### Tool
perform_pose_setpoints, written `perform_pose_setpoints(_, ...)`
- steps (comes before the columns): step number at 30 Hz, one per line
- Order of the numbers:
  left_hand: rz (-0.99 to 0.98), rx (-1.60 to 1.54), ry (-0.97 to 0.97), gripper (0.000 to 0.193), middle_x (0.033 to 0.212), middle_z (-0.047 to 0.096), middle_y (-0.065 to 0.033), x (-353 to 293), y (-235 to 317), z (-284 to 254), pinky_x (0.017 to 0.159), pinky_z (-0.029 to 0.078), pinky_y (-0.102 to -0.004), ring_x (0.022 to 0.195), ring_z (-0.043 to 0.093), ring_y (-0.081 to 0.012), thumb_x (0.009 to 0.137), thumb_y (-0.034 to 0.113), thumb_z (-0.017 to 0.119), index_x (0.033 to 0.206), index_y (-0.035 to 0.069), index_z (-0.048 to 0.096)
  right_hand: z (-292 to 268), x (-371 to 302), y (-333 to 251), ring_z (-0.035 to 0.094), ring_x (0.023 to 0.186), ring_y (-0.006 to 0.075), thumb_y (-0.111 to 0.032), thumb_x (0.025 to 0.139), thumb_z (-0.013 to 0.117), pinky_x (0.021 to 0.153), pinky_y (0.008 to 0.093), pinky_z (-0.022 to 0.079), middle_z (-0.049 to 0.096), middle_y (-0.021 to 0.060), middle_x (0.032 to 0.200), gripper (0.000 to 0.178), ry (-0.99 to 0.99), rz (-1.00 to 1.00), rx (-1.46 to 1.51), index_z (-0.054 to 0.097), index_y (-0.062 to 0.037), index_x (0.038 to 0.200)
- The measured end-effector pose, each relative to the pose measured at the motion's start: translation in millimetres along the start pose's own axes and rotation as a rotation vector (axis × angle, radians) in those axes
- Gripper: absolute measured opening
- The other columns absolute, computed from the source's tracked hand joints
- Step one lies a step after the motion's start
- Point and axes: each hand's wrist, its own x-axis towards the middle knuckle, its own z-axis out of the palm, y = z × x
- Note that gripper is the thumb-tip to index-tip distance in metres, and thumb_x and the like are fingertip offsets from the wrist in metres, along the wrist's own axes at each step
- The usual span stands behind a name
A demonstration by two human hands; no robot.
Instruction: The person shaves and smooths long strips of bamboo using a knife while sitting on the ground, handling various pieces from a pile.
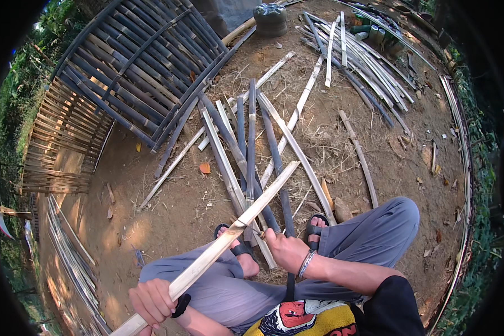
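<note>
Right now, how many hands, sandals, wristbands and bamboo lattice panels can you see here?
Hands: 2, the left hand gripping a pale bamboo strip and the right hand on a tool too hidden to name
Sandals: 2
Wristbands: 2
Lattice panels: 2
Total: 8

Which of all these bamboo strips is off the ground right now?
The long pale strip running diagonally across the lap: the left hand grips its near end and the right hand rests by its middle. The other strips lie flat on the dirt.
</note>
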Motion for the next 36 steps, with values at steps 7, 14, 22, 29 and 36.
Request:
perform_pose_setpoints(7,-0.019,0.001,-0.065,0.021,0.049,0.056,-0.0063,4.2,0.1,-0.2,0.044,0.048,-0.0300,0.040,0.053,-0.0171,0.071,0.009,0.078,0.060,0.001,0.063,10.6,14.7,26.6,0.068,0.063,0.0375,-0.003,0.086,0.047,0.049,0.0427,0.055,0.063,0.0228,0.072,0.018,0.018,0.044,-0.018,0.038,0.0024,0.100)
perform_pose_setpoints(14,0.122,0.068,0.383,0.037,0.043,0.050,0.0010,0.5,-2.1,8.7,0.041,0.043,-0.0240,0.035,0.045,-0.0101,0.071,0.022,0.084,0.050,0.010,0.057,16.9,30.5,29.2,0.066,0.064,0.0405,-0.007,0.088,0.046,0.051,0.0482,0.053,0.063,0.0243,0.076,0.018,0.082,-0.011,0.120,0.037,0.0013,0.102)
perform_pose_setpoints(22,0.058,0.044,0.256,0.037,0.042,0.048,0.0014,0.1,-1.4,7.9,0.038,0.041,-0.0232,0.034,0.043,-0.0094,0.070,0.023,0.084,0.050,0.010,0.056,15.8,21.9,30.5,0.067,0.063,0.0386,-0.004,0.086,0.047,0.052,0.0463,0.055,0.062,0.0243,0.075,0.020,0.057,0.075,0.054,0.038,0.0022,0.102)
perform_pose_setpoints(29,0.047,0.076,0.206,0.035,0.045,0.051,-0.0005,1.6,-1.0,8.3,0.040,0.043,-0.0250,0.035,0.046,-0.0112,0.072,0.024,0.084,0.054,0.008,0.058,-1.8,8.5,2.2,0.067,0.062,0.0360,-0.005,0.086,0.047,0.049,0.0421,0.055,0.062,0.0215,0.074,0.019,0.050,-0.066,-0.030,0.040,0.0018,0.102)
perform_pose_setpoints(36,0.010,0.074,0.075,0.032,0.048,0.056,-0.0034,-1.9,2.9,0.6,0.045,0.048,-0.0286,0.039,0.052,-0.0148,0.075,0.026,0.082,0.060,0.005,0.063,-3.2,18.8,19.1,0.068,0.061,0.0338,-0.005,0.087,0.049,0.047,0.0398,0.054,0.062,0.0182,0.069,0.014,0.052,-0.004,-0.096,0.040,0.0002,0.096)
